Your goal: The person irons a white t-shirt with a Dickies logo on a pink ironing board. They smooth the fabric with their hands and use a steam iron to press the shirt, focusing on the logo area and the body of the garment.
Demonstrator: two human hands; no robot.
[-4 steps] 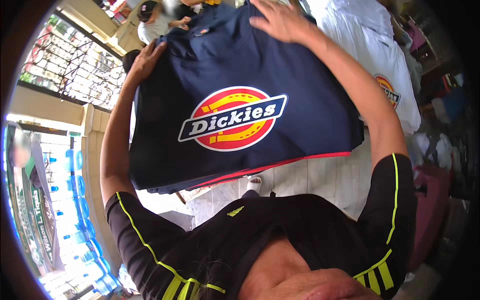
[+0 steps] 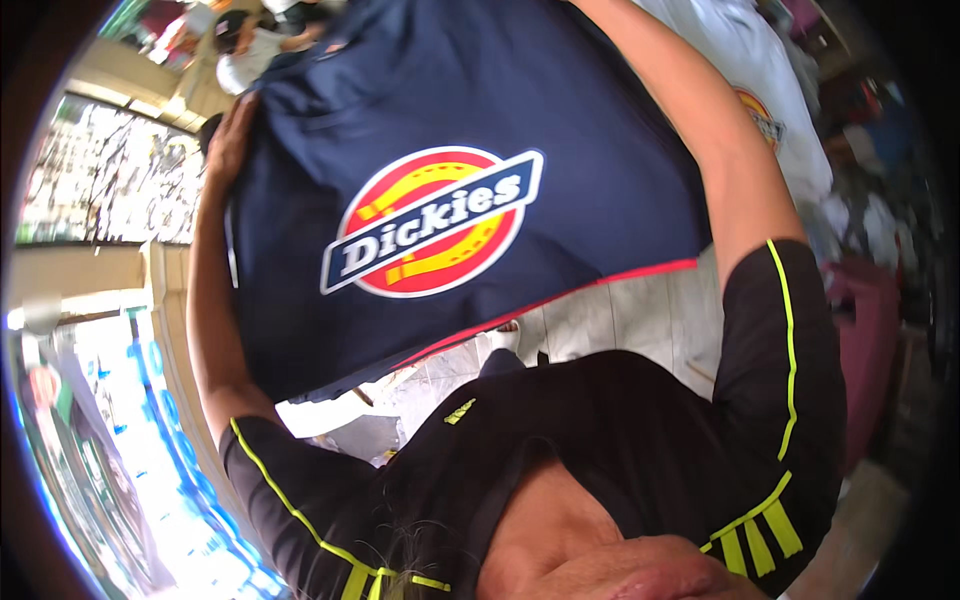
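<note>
A navy T-shirt (image 2: pixel 590 130) with a red, yellow and white printed emblem lies spread face up on top of a pile of shirts. A red edge (image 2: pixel 650 268) of another garment shows beneath its near side. At the shirt's left far side rests my left hand (image 2: pixel 231 140), its fingers stretched along the cloth. My right forearm (image 2: pixel 660 70) reaches over the shirt's right side. The right hand lies beyond the upper edge of the picture, so its fingers are hidden.
White shirts (image 2: pixel 745 60) with a similar emblem lie to the right of the pile. Another person (image 2: pixel 245 55) is at the far left. A window grille (image 2: pixel 110 170) and blue containers (image 2: pixel 165 420) line the left side. A maroon object (image 2: pixel 865 340) stands at right.
The view has shifted, and the shirt now appears farther left and slightly tilted. My right hand, spread open on the far edge of the shirt before, has left the picture at the top.
</note>
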